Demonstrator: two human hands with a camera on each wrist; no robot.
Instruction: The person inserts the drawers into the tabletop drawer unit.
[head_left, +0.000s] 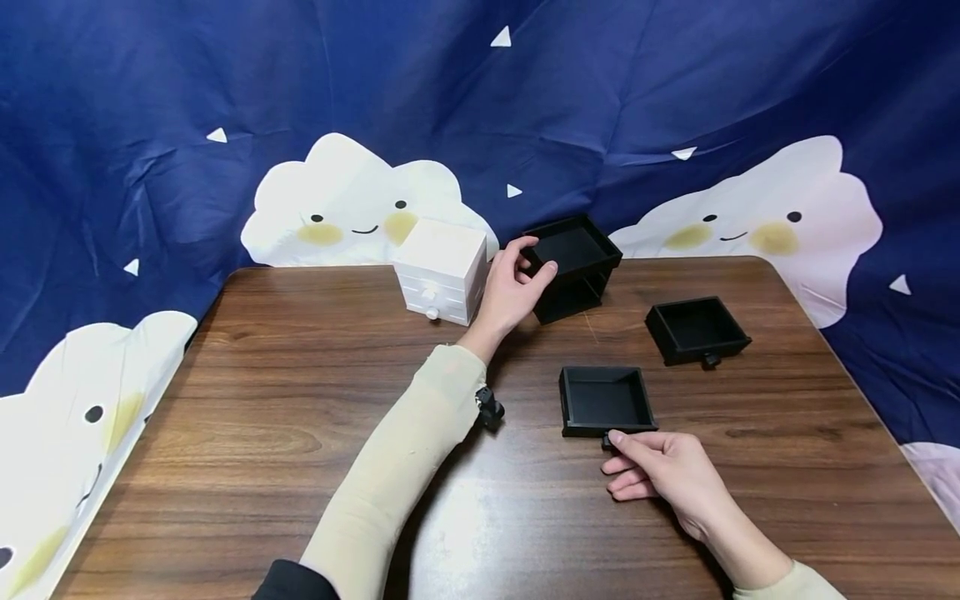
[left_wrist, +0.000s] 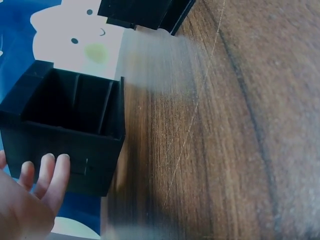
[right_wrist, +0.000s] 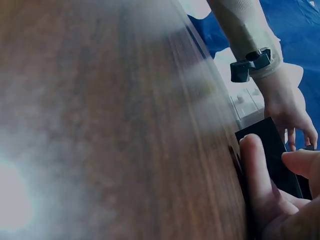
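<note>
A small black cabinet [head_left: 573, 292] stands at the back of the table, its front hollow, with shelf rails showing in the left wrist view. My left hand [head_left: 512, 287] is at its left side; in the left wrist view several fingers [left_wrist: 59, 177] lie nearly straight against the wall. The left thumb is hidden there. Nearer me, a black drawer [head_left: 607, 402] lies on the table with its hollow facing up. My right hand [head_left: 671, 479] pinches the drawer's front knob [head_left: 606, 442] between thumb and fingers. In the right wrist view, the drawer's dark panel [right_wrist: 272, 155] is partly covered by fingers.
Left of the black cabinet stands a white cabinet [head_left: 442, 267] with small round knobs. A second black drawer [head_left: 697, 329] sits at the right with its knob toward me. A blue cloth [head_left: 570, 92] with cloud prints hangs behind the wooden table [head_left: 262, 433].
</note>
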